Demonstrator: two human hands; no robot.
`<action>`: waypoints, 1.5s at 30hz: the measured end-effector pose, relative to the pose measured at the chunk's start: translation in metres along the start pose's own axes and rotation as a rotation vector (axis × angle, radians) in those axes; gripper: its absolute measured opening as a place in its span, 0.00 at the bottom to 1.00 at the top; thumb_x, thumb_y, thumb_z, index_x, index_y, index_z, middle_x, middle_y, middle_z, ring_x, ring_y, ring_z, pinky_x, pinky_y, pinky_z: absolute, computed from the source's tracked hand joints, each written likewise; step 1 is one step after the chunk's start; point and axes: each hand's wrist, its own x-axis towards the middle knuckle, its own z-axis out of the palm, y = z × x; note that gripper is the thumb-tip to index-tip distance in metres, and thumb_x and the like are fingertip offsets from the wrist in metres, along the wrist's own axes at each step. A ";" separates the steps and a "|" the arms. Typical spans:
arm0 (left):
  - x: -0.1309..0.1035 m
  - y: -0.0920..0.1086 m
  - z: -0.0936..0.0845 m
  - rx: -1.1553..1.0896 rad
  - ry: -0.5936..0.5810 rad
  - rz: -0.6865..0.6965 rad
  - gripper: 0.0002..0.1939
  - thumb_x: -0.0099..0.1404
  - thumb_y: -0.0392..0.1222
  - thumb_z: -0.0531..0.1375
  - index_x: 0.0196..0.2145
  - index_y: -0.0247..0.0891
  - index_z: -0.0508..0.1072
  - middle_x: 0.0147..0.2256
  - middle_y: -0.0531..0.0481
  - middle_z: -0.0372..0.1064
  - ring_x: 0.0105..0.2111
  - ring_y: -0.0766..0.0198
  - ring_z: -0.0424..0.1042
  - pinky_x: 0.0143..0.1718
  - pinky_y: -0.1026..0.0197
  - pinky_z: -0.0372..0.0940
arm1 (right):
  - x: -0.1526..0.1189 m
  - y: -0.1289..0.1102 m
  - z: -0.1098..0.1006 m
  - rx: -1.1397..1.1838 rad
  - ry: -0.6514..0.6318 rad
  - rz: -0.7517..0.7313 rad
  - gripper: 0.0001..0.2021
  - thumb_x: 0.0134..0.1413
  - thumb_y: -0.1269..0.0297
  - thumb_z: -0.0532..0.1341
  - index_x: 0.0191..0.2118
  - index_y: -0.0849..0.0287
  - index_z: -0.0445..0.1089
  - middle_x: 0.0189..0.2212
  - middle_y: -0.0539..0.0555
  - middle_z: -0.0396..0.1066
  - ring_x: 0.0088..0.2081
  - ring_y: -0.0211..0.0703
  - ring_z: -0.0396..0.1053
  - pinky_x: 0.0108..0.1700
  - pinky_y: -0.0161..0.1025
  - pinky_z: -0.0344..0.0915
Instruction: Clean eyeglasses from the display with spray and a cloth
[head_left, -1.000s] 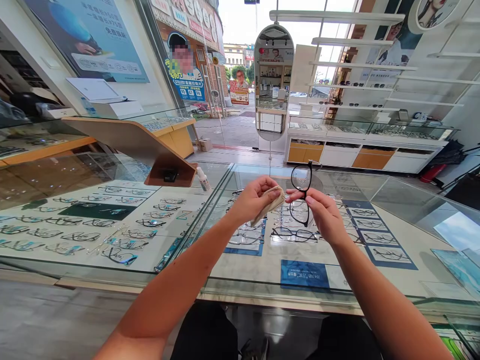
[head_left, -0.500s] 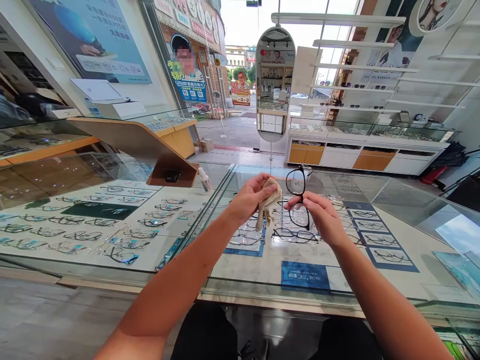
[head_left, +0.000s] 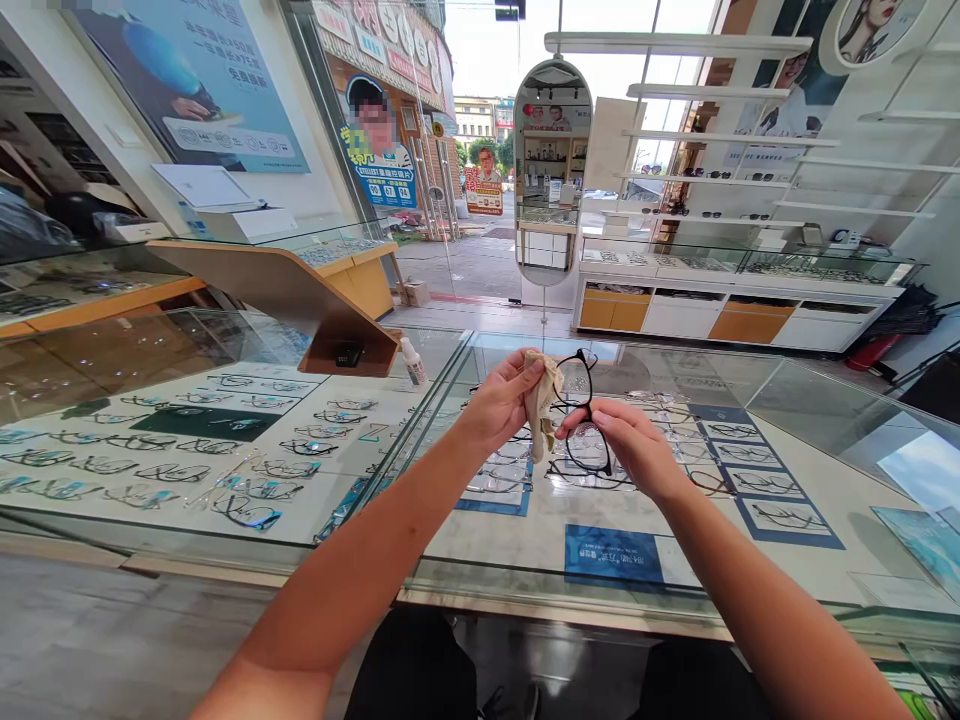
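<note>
L hand (head_left: 504,400) pinches a bunched beige cloth (head_left: 541,412) btwn thumb & fingers, grip closed down w/ the loose end hanging. R hand (head_left: 631,448) has the black-rimmed glasses (head_left: 589,446), thumb & fingers closed at the middle nr the bridge, frame turned on end so one lens is above the other. Glasses are up in the air over the tabletop (head_left: 499,550), a glass display case, not resting on it. Cloth is right beside the L edge of the frame; can't tell if they touch.

Step in hand looks like lens wiping, prob w/ cloth just at the lens, judging by how close they are; can't tell if either lens is clean. Next move prob calls for folding the cloth round one lens, L thumb on one face & fingers on the other, then light rubs w/ R grip steady. Pressure should be low, b/c a pinch at the bridge alone may let the frame twist.

Nearby: rows of specs (head_left: 772,480) in the case, a blue card (head_left: 611,556) nearer the body, a small white bottle (head_left: 414,362) off to L, beyond the hands
</note>
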 end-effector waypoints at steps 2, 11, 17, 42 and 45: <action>0.000 0.000 0.000 0.005 0.005 0.006 0.23 0.51 0.42 0.83 0.38 0.35 0.77 0.33 0.53 0.78 0.31 0.69 0.77 0.33 0.69 0.74 | 0.000 -0.002 0.002 -0.008 -0.015 -0.004 0.16 0.71 0.51 0.62 0.44 0.54 0.83 0.42 0.57 0.82 0.48 0.53 0.77 0.59 0.49 0.69; -0.006 0.001 0.005 0.104 -0.050 -0.003 0.23 0.55 0.46 0.81 0.40 0.36 0.75 0.32 0.54 0.76 0.28 0.69 0.76 0.31 0.68 0.72 | 0.002 -0.004 0.008 -0.026 -0.071 0.007 0.18 0.72 0.49 0.61 0.45 0.54 0.83 0.41 0.56 0.82 0.47 0.53 0.77 0.60 0.50 0.68; -0.011 -0.009 0.007 0.261 -0.131 -0.038 0.28 0.59 0.52 0.78 0.47 0.39 0.70 0.30 0.55 0.75 0.19 0.66 0.71 0.19 0.63 0.69 | 0.003 -0.003 0.007 -0.083 -0.050 -0.044 0.17 0.73 0.49 0.60 0.45 0.54 0.83 0.41 0.55 0.82 0.46 0.51 0.76 0.57 0.48 0.69; -0.013 -0.014 0.008 0.329 -0.013 -0.015 0.26 0.58 0.56 0.78 0.42 0.34 0.77 0.33 0.51 0.76 0.26 0.67 0.74 0.26 0.64 0.73 | 0.004 0.002 0.002 -0.080 -0.026 -0.057 0.17 0.75 0.50 0.59 0.46 0.52 0.84 0.40 0.54 0.80 0.45 0.50 0.74 0.56 0.46 0.69; -0.015 -0.015 0.008 0.355 -0.081 -0.068 0.25 0.58 0.54 0.78 0.41 0.34 0.76 0.29 0.53 0.74 0.24 0.69 0.71 0.25 0.65 0.70 | 0.004 0.001 0.002 -0.087 -0.038 -0.071 0.17 0.75 0.50 0.60 0.45 0.52 0.84 0.39 0.54 0.79 0.45 0.49 0.74 0.56 0.46 0.70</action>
